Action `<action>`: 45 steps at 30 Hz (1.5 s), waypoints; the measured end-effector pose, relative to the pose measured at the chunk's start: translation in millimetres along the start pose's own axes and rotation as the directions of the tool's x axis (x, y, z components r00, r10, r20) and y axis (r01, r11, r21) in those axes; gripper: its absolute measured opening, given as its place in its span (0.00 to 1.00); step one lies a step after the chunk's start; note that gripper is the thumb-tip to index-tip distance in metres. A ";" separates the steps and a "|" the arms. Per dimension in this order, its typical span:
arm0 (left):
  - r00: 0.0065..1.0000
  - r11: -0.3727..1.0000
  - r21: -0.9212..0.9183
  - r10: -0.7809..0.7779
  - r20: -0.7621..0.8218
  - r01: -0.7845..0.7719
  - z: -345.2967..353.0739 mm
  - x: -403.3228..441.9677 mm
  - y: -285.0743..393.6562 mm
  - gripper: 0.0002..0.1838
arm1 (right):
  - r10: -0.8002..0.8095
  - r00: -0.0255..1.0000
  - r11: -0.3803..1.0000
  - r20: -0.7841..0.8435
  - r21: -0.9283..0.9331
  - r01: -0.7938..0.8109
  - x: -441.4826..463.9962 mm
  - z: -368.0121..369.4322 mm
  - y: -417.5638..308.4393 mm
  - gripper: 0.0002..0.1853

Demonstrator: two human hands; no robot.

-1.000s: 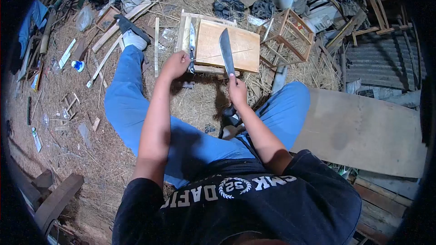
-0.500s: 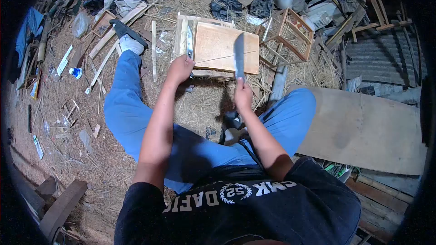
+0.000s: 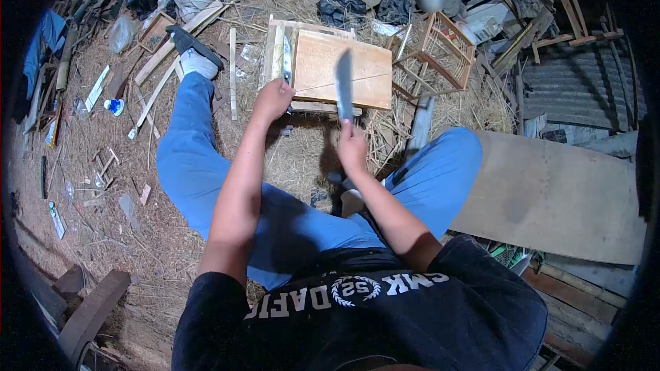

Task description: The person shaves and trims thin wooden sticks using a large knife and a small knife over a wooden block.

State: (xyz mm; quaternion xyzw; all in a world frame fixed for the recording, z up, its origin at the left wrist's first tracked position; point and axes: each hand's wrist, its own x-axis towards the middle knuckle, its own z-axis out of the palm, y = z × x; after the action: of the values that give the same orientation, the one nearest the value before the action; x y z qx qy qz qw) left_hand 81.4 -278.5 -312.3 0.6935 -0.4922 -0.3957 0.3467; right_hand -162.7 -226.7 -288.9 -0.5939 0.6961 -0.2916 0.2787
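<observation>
My right hand (image 3: 353,150) is wrapped around the handle of a machete (image 3: 344,82). Its broad dark blade points away from me, above a light wooden board (image 3: 326,62). The fingers of my left hand (image 3: 274,99) are pinched together at the board's near left corner. From those fingertips a thin dark line runs across the board; I cannot tell whether it is a thin stick or a crack. A second knife (image 3: 287,62), with a shiny blade, lies along the board's left side, its lower end partly hidden by my left hand.
A small wooden frame (image 3: 447,51) stands right of the board. Wood strips (image 3: 233,75) lie on the straw-covered floor to the left. A large flat panel (image 3: 550,192) lies beside my right knee. Black plastic bags (image 3: 342,10) sit beyond the board.
My right hand and the machete have moved left across the board and slightly toward me. My left hand has stayed nearly in place, shifting up a little.
</observation>
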 end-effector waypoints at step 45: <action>0.999 0.985 -0.173 -0.013 -0.032 0.007 8.1 -4.5 -4.3 0.12 | -0.443 0.883 0.880 0.154 -0.111 0.461 13.4 -40.6 -27.0 0.20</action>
State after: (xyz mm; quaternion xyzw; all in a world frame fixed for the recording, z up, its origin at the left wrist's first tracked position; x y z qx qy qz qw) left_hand 75.0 -273.7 -318.7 0.6696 -0.4467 -0.4274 0.4116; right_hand -176.4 -240.3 -242.1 -0.7756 0.5386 -0.2603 0.2017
